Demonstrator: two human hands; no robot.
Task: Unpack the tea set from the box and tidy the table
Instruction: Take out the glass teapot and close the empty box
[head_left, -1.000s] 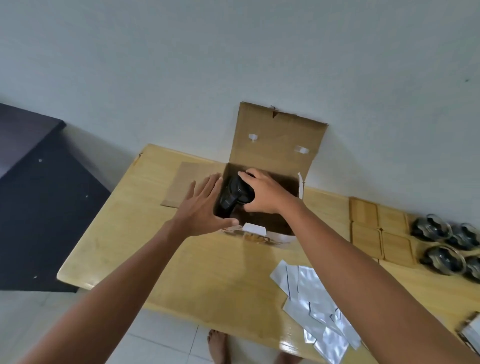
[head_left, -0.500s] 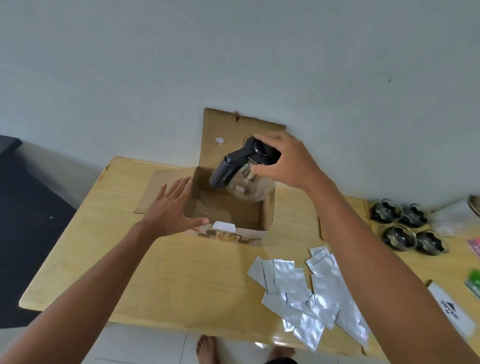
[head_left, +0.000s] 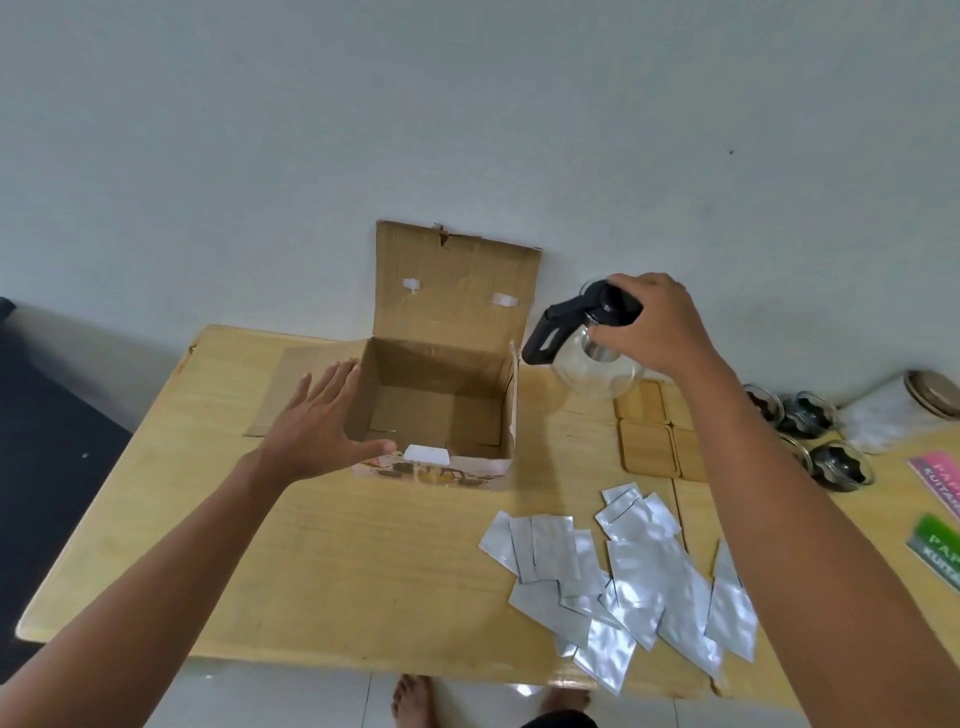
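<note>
An open cardboard box (head_left: 488, 332) stands on the wooden table (head_left: 363, 561), lid flap up against the wall, its inside bare. My right hand (head_left: 660, 325) grips the black lid of a glass teapot (head_left: 592, 358) with a black handle, holding it in the air just right of the box, above the wooden coasters (head_left: 647, 447). My left hand (head_left: 317, 431) is spread flat with straight fingers against the box's left front corner, thumb at its front edge.
Several glass cups (head_left: 810, 421) with dark inserts stand at the right. Several silver foil sachets (head_left: 618, 577) lie scattered near the front edge. Pink and green packets (head_left: 940, 519) and a clear jar lying on its side (head_left: 904, 410) are at far right. A dark surface adjoins the table's left.
My right hand has lifted the teapot out of the box and carried it right, beyond the box wall. My left hand stays at the box's left side.
</note>
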